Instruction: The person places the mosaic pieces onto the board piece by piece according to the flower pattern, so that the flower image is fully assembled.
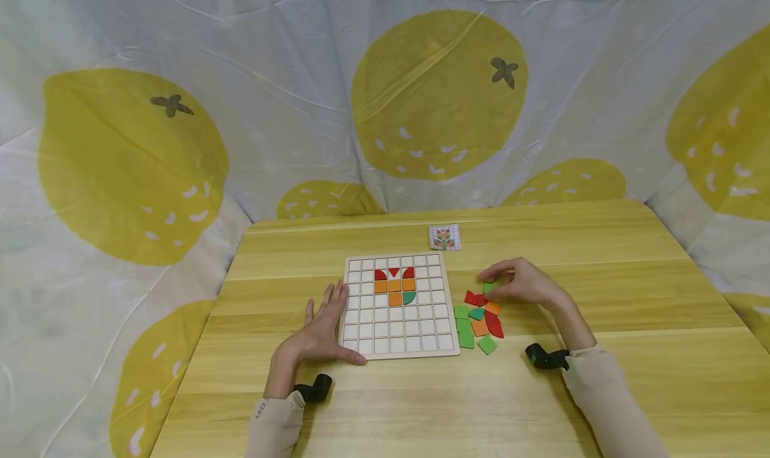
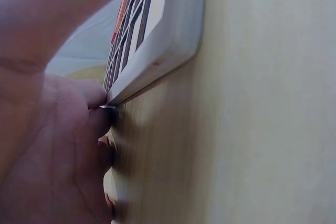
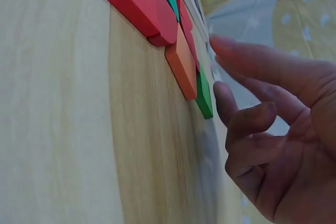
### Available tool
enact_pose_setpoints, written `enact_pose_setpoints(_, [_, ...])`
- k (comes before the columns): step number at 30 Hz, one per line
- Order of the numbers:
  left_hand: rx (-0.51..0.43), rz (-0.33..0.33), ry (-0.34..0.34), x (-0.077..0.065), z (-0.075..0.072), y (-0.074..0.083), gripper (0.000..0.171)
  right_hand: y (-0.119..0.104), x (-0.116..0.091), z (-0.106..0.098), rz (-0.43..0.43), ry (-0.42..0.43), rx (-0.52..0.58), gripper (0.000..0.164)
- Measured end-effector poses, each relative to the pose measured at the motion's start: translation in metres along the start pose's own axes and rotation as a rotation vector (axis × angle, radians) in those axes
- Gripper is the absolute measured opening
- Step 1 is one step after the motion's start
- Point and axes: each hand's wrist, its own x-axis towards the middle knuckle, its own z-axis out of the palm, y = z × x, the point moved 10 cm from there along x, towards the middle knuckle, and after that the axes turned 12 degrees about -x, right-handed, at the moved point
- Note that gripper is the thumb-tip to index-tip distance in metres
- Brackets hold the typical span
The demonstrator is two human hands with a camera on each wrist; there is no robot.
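Observation:
A square wooden grid board (image 1: 361, 333) lies flat on the table. In its upper middle sit red pieces (image 1: 409, 273), orange squares (image 1: 394, 285) and a teal rounded piece (image 1: 410, 298). My left hand (image 1: 321, 331) rests against the board's left side, fingers spread, with the thumb at the near edge. To the right of the board is a loose cluster of tiles, among them green squares (image 1: 464, 331), a red curved tile (image 1: 494, 324) and an orange tile (image 3: 181, 66). Over the far end of this cluster hovers my right hand (image 1: 529, 284), thumb and forefinger apart with nothing between them.
Behind the board lies a small pattern card (image 1: 444, 238) printed with a coloured figure on a grid. A cloth printed with lemons (image 1: 439, 97) hangs behind the wooden table (image 1: 421, 411).

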Motion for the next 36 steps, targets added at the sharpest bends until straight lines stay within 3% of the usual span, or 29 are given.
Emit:
enact_pose_setpoints(7, [0.004, 0.008, -0.002, 0.0, 0.0, 0.001, 0.149, -0.009, 0.0, 0.024, -0.114, -0.171, 0.035, 0.023])
enact_pose_setpoints(11, [0.003, 0.015, 0.002, 0.0, 0.0, 0.001, 0.149, -0.01, 0.0, 0.031, -0.124, -0.205, 0.026, 0.019])
enact_pose_setpoints(28, [0.002, -0.001, 0.004, 0.0, -0.001, -0.002, 0.15, -0.012, 0.006, 0.033, -0.046, -0.159, -0.023, 0.022])
enact_pose_setpoints(36, [0.007, -0.006, -0.003, 0.0, 0.0, -0.001, 0.149, -0.004, 0.006, 0.018, 0.05, -0.026, -0.001, 0.025])
